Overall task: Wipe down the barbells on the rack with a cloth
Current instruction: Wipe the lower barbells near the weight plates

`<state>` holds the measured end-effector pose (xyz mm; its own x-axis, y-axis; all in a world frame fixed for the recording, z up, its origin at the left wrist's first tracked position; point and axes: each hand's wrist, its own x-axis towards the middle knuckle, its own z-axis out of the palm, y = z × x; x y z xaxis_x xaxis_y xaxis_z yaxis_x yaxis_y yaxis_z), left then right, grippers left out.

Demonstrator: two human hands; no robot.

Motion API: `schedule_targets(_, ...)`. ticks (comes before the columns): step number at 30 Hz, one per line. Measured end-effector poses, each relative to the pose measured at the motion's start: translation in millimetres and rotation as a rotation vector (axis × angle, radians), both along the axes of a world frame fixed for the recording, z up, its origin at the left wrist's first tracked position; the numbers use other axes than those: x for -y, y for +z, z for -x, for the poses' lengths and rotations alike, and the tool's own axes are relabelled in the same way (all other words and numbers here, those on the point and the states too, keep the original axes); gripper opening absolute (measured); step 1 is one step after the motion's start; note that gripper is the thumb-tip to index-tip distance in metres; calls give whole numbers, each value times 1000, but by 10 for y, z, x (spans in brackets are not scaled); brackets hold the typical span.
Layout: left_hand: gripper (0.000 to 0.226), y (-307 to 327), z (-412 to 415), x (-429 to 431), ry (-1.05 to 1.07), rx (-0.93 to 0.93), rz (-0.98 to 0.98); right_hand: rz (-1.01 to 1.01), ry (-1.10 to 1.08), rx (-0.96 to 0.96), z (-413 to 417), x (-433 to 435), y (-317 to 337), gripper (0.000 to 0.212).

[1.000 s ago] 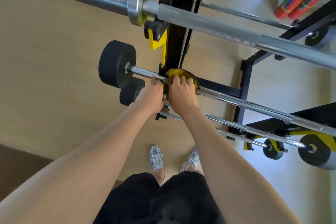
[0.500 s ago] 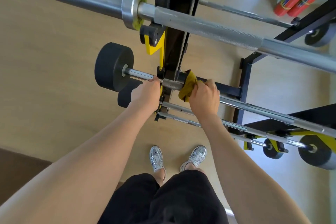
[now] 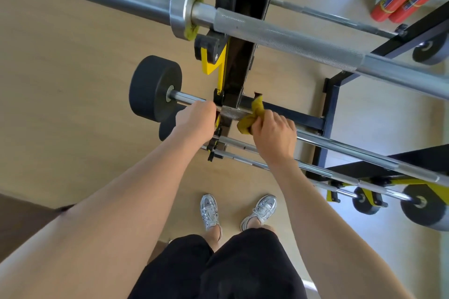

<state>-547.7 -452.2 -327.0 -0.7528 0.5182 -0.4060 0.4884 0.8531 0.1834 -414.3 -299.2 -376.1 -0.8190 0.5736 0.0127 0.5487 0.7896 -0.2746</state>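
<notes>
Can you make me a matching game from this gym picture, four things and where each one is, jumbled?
1. crumpled yellow cloth
2. black round weight
3. red tubes
4. left hand

A. top right corner of the view
B. on the left end of the thin chrome bar
C. bunched in the right hand, against that bar
D. gripping that bar, left of the black rack upright

Pairs: 1-C, 2-B, 3-A, 4-D
</notes>
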Motion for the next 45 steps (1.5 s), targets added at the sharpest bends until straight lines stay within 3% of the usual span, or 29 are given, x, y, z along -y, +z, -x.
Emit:
schedule_targets(2,43,14,17,1,-5,9,-3,14,-182,1,-8,-36,13,32)
schedule_targets(4,43,26,17,-20,-21,-2,6,1,-208,32,203,114,11,28)
schedule_targets(7,33,56,18,-98,-17,-31,67,44,5,20,535,614,-45,1)
schedule_targets(9,29,71,33,-125,-12,-49,91,36,137,-36,618,678,-52,15)
schedule_targets(11,35,62,53,-128,-23,-59,78,12,216,-37,474,423,-38,10)
schedule_targets(15,42,42,62,-75,-6,1,26,6,-114,-5,-3,-181,9,45)
schedule_targets(18,43,39,35,-69,-4,-12,30,-6,-275,-40,82,-29,1,46)
schedule_targets(23,32,89,-24,-157,14,-52,79,164,-12,-109,590,610,-30,29)
schedule_targets(26,35,79,-21,-118,23,-57,68,74,151,32,516,323,12,32)
schedule_targets(32,43,60,-23,-32,32,-24,2,82,-210,0,222,45,-10,37)
schedule_targets(36,33,77,-83,-77,43,-48,17,117,32,-88,541,553,-68,14)
schedule_targets(39,33,78,-105,-73,43,-44,22,90,231,70,539,335,5,10)
schedule_targets(45,43,125,-117,-51,51,-7,-15,-50,-128,134,-338,-295,21,8)
